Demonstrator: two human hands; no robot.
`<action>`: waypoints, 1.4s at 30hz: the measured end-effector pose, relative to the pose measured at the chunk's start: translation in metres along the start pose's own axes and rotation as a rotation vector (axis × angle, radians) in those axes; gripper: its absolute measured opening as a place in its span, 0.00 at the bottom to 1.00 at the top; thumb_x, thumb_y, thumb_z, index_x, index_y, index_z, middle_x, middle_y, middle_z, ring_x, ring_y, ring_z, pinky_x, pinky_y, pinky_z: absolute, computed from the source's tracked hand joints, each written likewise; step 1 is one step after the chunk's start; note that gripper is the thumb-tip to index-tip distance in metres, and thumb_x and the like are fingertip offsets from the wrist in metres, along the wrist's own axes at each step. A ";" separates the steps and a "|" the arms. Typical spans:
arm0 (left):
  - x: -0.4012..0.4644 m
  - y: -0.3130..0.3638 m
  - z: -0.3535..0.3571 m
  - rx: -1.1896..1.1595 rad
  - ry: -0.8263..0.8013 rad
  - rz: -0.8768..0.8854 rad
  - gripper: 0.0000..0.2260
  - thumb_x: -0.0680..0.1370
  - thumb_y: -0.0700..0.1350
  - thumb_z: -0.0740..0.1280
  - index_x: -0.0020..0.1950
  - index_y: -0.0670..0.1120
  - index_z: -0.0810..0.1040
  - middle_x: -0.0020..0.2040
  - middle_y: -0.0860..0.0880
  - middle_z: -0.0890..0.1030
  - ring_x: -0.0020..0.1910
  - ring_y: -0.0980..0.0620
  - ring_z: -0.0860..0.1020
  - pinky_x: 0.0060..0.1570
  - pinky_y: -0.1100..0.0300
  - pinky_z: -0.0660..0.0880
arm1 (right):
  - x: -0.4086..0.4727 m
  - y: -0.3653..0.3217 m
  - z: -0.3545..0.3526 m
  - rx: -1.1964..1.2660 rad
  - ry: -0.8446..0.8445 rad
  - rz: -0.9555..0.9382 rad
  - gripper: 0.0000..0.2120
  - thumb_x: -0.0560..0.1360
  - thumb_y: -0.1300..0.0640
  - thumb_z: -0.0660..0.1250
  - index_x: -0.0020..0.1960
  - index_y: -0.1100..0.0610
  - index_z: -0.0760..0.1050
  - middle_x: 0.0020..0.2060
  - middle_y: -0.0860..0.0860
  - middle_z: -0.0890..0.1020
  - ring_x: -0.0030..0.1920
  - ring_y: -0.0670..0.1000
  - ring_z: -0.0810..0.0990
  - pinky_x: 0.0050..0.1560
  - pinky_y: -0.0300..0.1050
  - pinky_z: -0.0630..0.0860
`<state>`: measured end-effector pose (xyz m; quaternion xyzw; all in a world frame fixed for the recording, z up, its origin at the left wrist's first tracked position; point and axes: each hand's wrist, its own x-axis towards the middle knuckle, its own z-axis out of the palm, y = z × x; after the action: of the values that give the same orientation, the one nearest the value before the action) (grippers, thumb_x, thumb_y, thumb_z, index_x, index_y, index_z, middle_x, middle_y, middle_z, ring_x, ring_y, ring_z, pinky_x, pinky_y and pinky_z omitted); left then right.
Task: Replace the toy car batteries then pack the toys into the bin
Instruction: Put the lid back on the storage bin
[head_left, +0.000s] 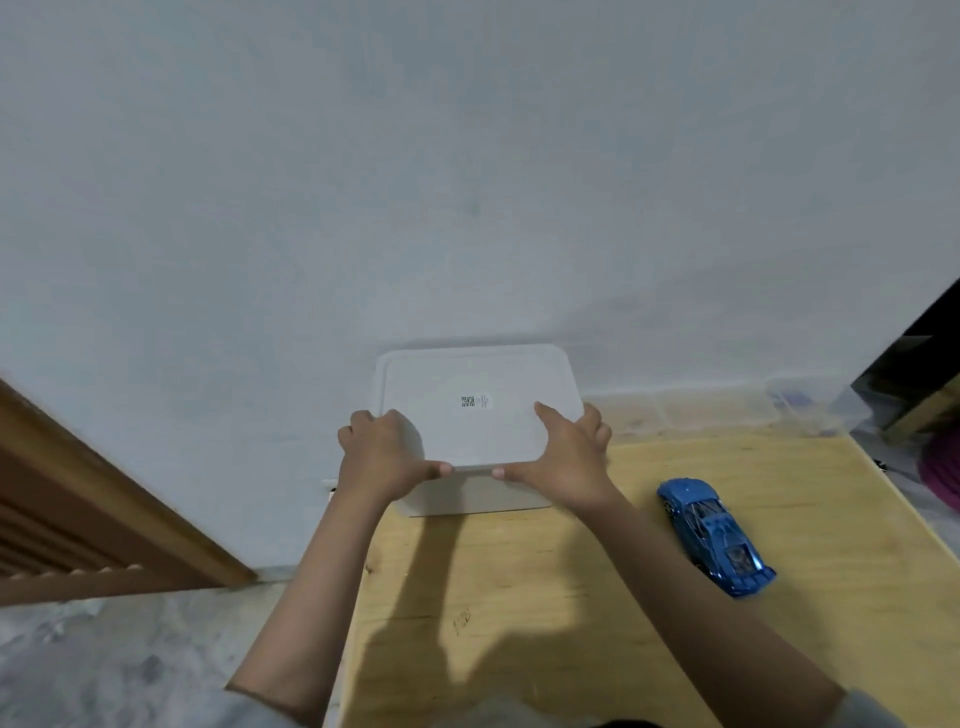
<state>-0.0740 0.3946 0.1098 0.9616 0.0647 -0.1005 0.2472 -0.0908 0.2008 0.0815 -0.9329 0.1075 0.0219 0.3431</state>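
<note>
A white plastic bin stands at the far end of the wooden table, against the wall. Its white lid lies flat on top and carries a small code label. My left hand grips the lid's near left corner, thumb along the front edge. My right hand grips the near right corner the same way. A blue toy car sits upright on the table to the right of the bin, apart from both hands. What is inside the bin is hidden.
A pale wall rises right behind the bin. A brown wooden frame slants at the left over a mottled floor. A clear plastic container rests at the far right by the wall, with dark objects and something purple beyond the table's right edge.
</note>
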 end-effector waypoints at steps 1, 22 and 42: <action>0.004 -0.003 0.001 -0.013 -0.008 -0.008 0.35 0.66 0.57 0.76 0.65 0.41 0.69 0.66 0.40 0.65 0.67 0.41 0.60 0.60 0.53 0.66 | 0.003 0.000 0.003 -0.011 -0.005 0.013 0.48 0.59 0.40 0.78 0.72 0.49 0.61 0.69 0.57 0.54 0.69 0.59 0.52 0.67 0.48 0.59; 0.029 -0.016 0.019 0.168 -0.068 -0.003 0.40 0.66 0.62 0.74 0.68 0.41 0.64 0.70 0.37 0.60 0.67 0.38 0.63 0.57 0.51 0.69 | 0.013 0.020 0.039 -0.324 0.107 -0.057 0.50 0.59 0.29 0.69 0.73 0.54 0.62 0.70 0.75 0.53 0.68 0.73 0.57 0.64 0.68 0.57; 0.070 -0.012 -0.012 0.504 -0.328 0.100 0.74 0.50 0.72 0.74 0.74 0.39 0.31 0.76 0.44 0.31 0.75 0.46 0.32 0.69 0.37 0.34 | 0.081 0.007 0.028 -0.450 -0.099 -0.104 0.39 0.72 0.27 0.45 0.76 0.46 0.44 0.76 0.58 0.37 0.74 0.61 0.32 0.70 0.66 0.35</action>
<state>-0.0065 0.4157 0.0987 0.9656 -0.0503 -0.2550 0.0126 -0.0128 0.1986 0.0465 -0.9879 0.0347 0.0735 0.1322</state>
